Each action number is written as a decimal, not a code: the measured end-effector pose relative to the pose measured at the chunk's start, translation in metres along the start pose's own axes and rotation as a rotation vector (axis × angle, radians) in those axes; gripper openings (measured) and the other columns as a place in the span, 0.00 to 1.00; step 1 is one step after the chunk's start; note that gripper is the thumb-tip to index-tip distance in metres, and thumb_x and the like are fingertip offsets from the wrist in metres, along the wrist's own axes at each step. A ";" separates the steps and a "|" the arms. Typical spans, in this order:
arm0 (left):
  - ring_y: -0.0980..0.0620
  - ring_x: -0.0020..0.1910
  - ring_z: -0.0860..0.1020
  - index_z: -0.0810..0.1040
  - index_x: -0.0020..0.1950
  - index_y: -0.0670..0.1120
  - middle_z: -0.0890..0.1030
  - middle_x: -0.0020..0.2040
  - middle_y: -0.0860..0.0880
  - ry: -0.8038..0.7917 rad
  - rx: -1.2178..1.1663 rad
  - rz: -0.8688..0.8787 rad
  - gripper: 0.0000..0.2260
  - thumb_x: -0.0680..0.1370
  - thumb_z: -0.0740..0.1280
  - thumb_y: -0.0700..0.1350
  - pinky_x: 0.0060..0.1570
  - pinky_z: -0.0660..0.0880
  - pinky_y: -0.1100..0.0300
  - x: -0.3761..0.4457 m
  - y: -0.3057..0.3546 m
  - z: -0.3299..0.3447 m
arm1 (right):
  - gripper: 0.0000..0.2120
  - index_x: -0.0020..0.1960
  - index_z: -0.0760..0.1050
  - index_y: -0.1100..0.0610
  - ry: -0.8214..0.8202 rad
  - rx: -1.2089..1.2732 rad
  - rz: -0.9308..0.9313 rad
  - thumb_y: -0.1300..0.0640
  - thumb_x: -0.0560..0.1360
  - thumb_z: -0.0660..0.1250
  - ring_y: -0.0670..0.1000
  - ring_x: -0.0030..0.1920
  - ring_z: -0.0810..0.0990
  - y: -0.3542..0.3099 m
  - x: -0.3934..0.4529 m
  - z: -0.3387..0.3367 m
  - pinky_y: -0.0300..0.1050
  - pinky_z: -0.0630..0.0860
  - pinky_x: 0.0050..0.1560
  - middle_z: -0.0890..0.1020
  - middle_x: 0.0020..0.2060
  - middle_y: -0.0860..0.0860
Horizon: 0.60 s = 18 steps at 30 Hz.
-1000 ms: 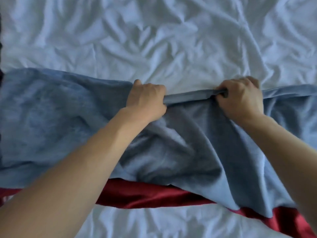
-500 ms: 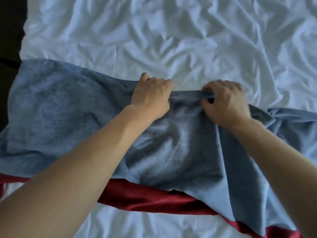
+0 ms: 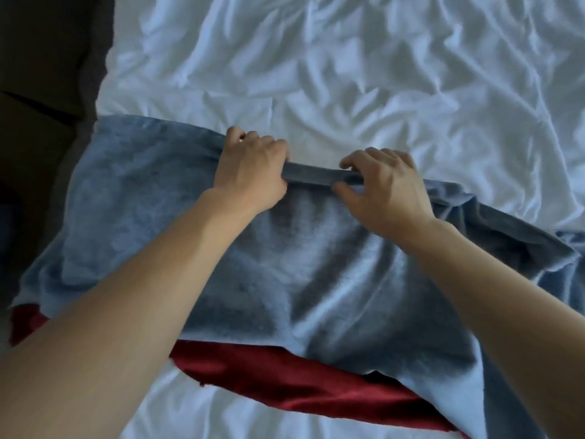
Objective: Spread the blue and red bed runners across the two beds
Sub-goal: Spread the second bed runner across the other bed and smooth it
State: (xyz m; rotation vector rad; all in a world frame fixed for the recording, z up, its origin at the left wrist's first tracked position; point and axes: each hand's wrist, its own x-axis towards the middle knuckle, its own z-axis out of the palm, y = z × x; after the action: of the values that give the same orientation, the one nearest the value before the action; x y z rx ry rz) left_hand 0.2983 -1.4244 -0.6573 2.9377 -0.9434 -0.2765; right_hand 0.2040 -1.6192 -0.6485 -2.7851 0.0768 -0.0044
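A blue bed runner (image 3: 164, 217) lies across the white-sheeted bed (image 3: 348, 74), creased toward the right. Its far edge is folded into a narrow band between my hands. My left hand (image 3: 250, 175) grips that far edge with curled fingers. My right hand (image 3: 383, 188) pinches the same edge a little to the right, thumb under and fingers over the band. A red bed runner (image 3: 300, 384) lies beneath the blue one, showing along its near edge and at the left corner.
The bed's left edge runs down the left side, with dark floor or furniture (image 3: 38, 90) beyond it. Wrinkled white sheet stretches beyond the runner and shows again in front of the red runner.
The view has shifted right over the bed, revealing its left edge. My hands have come closer together on the blue runner's far edge, and the right side of the runner has bunched up.
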 end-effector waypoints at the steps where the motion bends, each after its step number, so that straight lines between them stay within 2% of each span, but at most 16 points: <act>1: 0.46 0.43 0.74 0.77 0.47 0.50 0.78 0.41 0.50 0.005 -0.002 0.003 0.03 0.74 0.67 0.45 0.54 0.62 0.51 -0.001 -0.011 0.000 | 0.12 0.55 0.79 0.54 0.008 0.015 -0.011 0.49 0.75 0.68 0.55 0.49 0.79 -0.018 0.008 0.007 0.49 0.67 0.63 0.83 0.46 0.49; 10: 0.45 0.48 0.77 0.79 0.49 0.50 0.81 0.45 0.50 0.022 0.001 0.029 0.06 0.77 0.67 0.51 0.57 0.62 0.49 -0.012 -0.125 0.000 | 0.06 0.47 0.80 0.55 -0.004 0.018 0.010 0.56 0.76 0.65 0.56 0.44 0.78 -0.135 0.076 0.063 0.49 0.66 0.56 0.83 0.42 0.51; 15: 0.44 0.47 0.76 0.80 0.47 0.49 0.81 0.43 0.48 0.042 -0.022 -0.037 0.07 0.76 0.69 0.52 0.53 0.59 0.50 -0.019 -0.181 -0.004 | 0.08 0.48 0.80 0.54 -0.038 -0.008 0.005 0.55 0.76 0.63 0.57 0.48 0.78 -0.179 0.113 0.086 0.49 0.64 0.57 0.83 0.45 0.52; 18: 0.44 0.46 0.76 0.79 0.46 0.49 0.81 0.42 0.49 0.038 -0.063 -0.027 0.08 0.75 0.68 0.53 0.50 0.57 0.51 -0.017 -0.188 -0.006 | 0.08 0.48 0.81 0.56 -0.041 -0.047 0.011 0.56 0.77 0.62 0.59 0.48 0.78 -0.188 0.120 0.094 0.50 0.65 0.58 0.84 0.45 0.53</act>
State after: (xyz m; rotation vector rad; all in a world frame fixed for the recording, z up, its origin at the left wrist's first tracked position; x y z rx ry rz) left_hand 0.3940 -1.2619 -0.6668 2.8895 -0.8743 -0.2459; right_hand 0.3350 -1.4168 -0.6717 -2.8301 0.0832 0.0576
